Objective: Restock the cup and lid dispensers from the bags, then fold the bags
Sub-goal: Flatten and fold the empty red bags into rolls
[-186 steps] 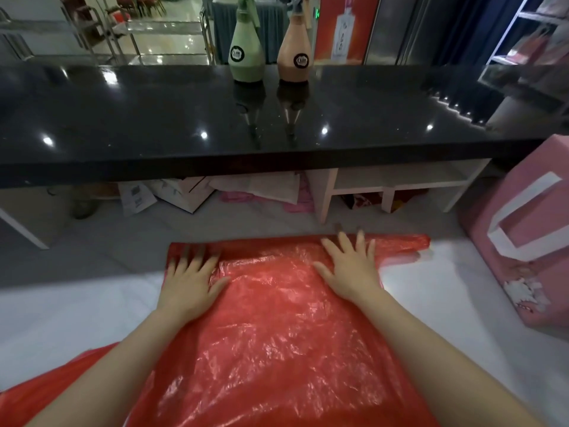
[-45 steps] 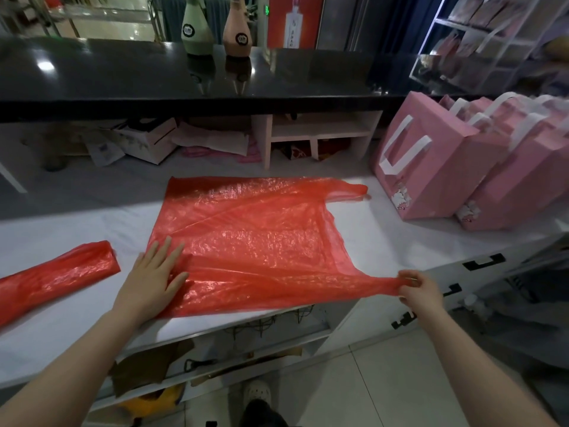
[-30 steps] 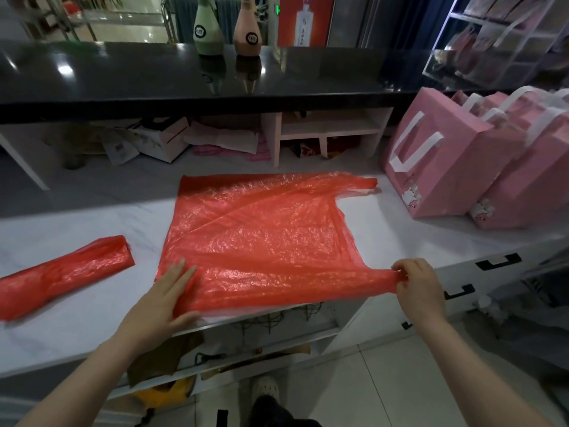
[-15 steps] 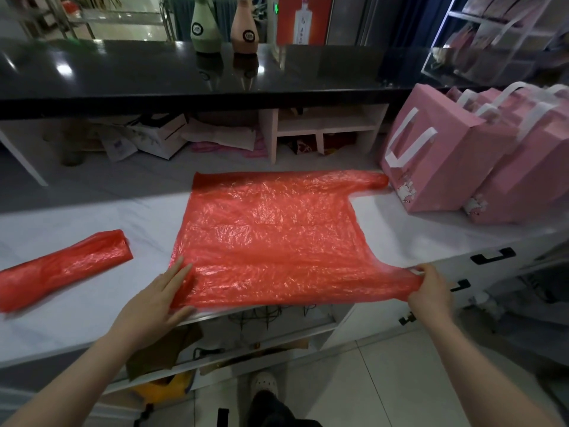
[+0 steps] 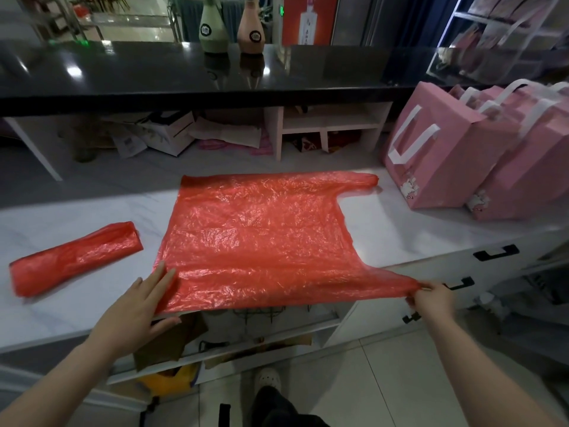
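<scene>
A red plastic bag lies spread flat on the white worktop, its closed bottom edge toward nine o'clock and its two handles toward three o'clock. The left hand rests palm down at the bag's near left corner, at about seven o'clock from the bag's middle, with straight fingers lying close together on the plastic and the thumb out over the worktop's front edge. The right hand, at about four o'clock, pinches the tip of the near handle between thumb and curled fingers and holds it stretched out past the worktop's edge (the strip runs taut from the bag's body to the hand). The far handle lies flat on the worktop toward one o'clock. A second red bag, already folded into a long narrow strip, lies at nine o'clock, apart from the spread one. Pink paper bags with white handles stand together at two o'clock, near the far handle. Above and behind runs a black counter with a green bottle and a peach bottle side by side at twelve o'clock.
</scene>
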`<state>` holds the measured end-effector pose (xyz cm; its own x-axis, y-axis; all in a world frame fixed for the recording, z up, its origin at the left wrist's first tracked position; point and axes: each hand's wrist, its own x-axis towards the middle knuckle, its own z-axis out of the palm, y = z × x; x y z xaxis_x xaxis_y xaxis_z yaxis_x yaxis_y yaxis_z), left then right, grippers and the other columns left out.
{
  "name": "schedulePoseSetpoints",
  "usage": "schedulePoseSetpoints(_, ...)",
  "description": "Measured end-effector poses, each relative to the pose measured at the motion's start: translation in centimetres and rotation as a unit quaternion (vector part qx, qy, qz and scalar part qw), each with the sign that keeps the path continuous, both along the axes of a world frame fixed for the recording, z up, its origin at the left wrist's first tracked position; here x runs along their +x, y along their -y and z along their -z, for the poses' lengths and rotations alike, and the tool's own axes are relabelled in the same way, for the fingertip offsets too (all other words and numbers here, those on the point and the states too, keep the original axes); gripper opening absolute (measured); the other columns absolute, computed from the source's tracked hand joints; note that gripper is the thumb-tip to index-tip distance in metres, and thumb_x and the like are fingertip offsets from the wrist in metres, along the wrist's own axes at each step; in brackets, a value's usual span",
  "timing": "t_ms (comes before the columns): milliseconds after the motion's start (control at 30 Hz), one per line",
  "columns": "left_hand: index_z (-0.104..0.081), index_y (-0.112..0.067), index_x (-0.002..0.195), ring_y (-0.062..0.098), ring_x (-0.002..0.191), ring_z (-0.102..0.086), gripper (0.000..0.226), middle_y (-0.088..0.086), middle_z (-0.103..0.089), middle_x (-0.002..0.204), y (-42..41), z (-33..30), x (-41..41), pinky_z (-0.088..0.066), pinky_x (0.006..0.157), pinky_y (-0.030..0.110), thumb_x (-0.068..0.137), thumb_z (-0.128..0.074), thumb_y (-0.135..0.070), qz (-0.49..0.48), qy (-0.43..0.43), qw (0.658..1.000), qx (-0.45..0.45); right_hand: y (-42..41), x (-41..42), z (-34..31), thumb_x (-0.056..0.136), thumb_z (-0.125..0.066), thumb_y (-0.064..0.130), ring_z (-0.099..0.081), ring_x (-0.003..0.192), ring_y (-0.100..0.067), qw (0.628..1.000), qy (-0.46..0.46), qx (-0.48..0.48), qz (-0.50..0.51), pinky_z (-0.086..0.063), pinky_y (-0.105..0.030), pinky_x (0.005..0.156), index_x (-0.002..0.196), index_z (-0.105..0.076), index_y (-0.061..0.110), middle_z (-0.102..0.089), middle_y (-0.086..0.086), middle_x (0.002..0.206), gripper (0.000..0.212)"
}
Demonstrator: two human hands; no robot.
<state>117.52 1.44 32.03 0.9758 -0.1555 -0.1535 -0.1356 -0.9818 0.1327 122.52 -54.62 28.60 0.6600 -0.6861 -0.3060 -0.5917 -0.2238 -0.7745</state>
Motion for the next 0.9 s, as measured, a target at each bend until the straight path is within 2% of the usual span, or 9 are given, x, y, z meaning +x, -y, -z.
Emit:
schedulePoseSetpoints(100, 0.014, -0.017, 0.147, 0.031, 0.142, -0.026, 0.117, -0.003, 0.013, 0.156, -0.5, -0.1, -0.2, -0.019, 0.116, 0.042, 0.06, -0.002, -0.094, 0.008, -0.005, 1.0, 0.003, -0.5, 0.1, -0.8, 0.086, -0.047, -0.009, -0.064, 0.056, -0.024, 0.99, 0.048, 0.127, 0.046, -0.052, -0.023, 0.045, 0.103, -0.061, -0.002, -0.064, -0.017, 0.075, 0.023)
schedulePoseSetpoints(233, 0.027, -0.024, 0.142, 0.027, 0.143, -0.023, 0.104, -0.006, 0.024, 0.153, -0.6, -0.3, -0.1, -0.027, 0.115, 0.042, 0.071, -0.021, -0.083, -0.004, -0.031, 0.999, 0.02, -1.0, -0.1, -2.1, 0.089, -0.042, -0.012, -0.059, 0.037, -0.013, 0.958, 0.099, 0.251, 0.102, -0.044, -0.015, 0.036, 0.105, -0.054, -0.001, -0.063, -0.013, 0.059, 0.023)
schedulePoseSetpoints(333, 0.031, -0.026, 0.14, 0.023, 0.144, -0.021, 0.1, -0.01, 0.026, 0.15, -0.5, -0.7, -0.3, -0.025, 0.116, 0.039, 0.077, -0.03, -0.074, -0.008, -0.037, 0.999, 0.023, -1.4, -0.3, -2.8, 0.091, -0.04, -0.011, -0.06, 0.036, -0.013, 0.943, 0.113, 0.29, 0.117, -0.043, -0.014, 0.036, 0.107, -0.053, 0.0, -0.058, -0.016, 0.076, 0.024)
schedulePoseSetpoints(433, 0.03, -0.026, 0.139, 0.022, 0.143, -0.021, 0.097, -0.013, 0.023, 0.147, -0.5, -1.0, -0.6, -0.025, 0.115, 0.038, 0.085, -0.04, -0.066, -0.013, -0.033, 0.999, 0.017, -1.7, -0.7, -3.4, 0.091, -0.038, -0.01, -0.063, 0.044, -0.021, 0.939, 0.116, 0.295, 0.129, -0.043, -0.014, 0.036, 0.105, -0.053, 0.0, -0.058, -0.017, 0.078, 0.023)
schedulePoseSetpoints(533, 0.025, -0.028, 0.141, 0.023, 0.143, -0.023, 0.094, -0.013, 0.016, 0.152, -0.5, -1.2, -1.0, -0.029, 0.113, 0.038, 0.088, -0.048, -0.058, -0.02, -0.032, 0.999, 0.0, -1.9, -1.2, -3.8, 0.091, -0.038, -0.008, -0.061, 0.042, -0.021, 0.941, 0.103, 0.288, 0.144, -0.037, -0.013, 0.033, 0.087, -0.054, -0.001, -0.057, -0.017, 0.075, 0.017)
schedulePoseSetpoints(600, 0.012, -0.031, 0.146, 0.022, 0.141, -0.029, 0.09, -0.013, 0.002, 0.156, -0.5, -1.5, -1.6, -0.036, 0.108, 0.037, 0.089, -0.055, -0.049, -0.039, -0.029, 0.999, -0.024, -1.9, -1.3, -4.1, 0.092, -0.042, -0.003, -0.059, 0.038, -0.016, 0.94, 0.096, 0.291, 0.149, -0.034, -0.012, 0.031, 0.08, -0.051, 0.004, -0.057, -0.016, 0.074, 0.017)
schedulePoseSetpoints(667, -0.017, -0.031, 0.149, 0.023, 0.133, -0.042, 0.078, -0.008, -0.02, 0.156, -0.6, -1.8, -2.6, -0.045, 0.1, 0.038, 0.087, -0.066, -0.029, -0.057, -0.003, 0.997, -0.057, -1.6, -1.2, -4.4, 0.093, -0.045, 0.0, -0.058, 0.038, -0.015, 0.939, 0.1, 0.294, 0.149, -0.034, -0.012, 0.031, 0.079, -0.051, 0.005, -0.058, -0.016, 0.074, 0.016)
schedulePoseSetpoints(767, -0.06, -0.026, 0.126, 0.027, 0.112, -0.06, 0.054, -0.003, -0.055, 0.135, -0.9, -1.7, -3.7, -0.05, 0.09, 0.045, 0.079, -0.071, -0.001, -0.109, 0.077, 0.978, -0.161, -1.2, -0.8, -5.2, 0.092, -0.049, 0.001, -0.054, 0.033, -0.01, 0.942, 0.1, 0.293, 0.13, -0.034, -0.011, 0.031, 0.078, -0.052, 0.005, -0.056, -0.014, 0.072, 0.015)
schedulePoseSetpoints(900, -0.069, -0.02, 0.112, 0.025, 0.086, -0.063, 0.026, 0.007, -0.071, 0.104, -0.8, -2.5, -2.9, -0.051, 0.075, 0.042, 0.09, -0.061, -0.009, -0.2, 0.095, 0.95, -0.221, -1.3, -0.4, -6.3, 0.094, -0.046, 0.006, -0.044, 0.045, -0.012, 0.926, 0.081, 0.36, 0.082, -0.028, -0.012, 0.03, 0.077, -0.052, 0.007, -0.046, -0.006, 0.07, 0.017)
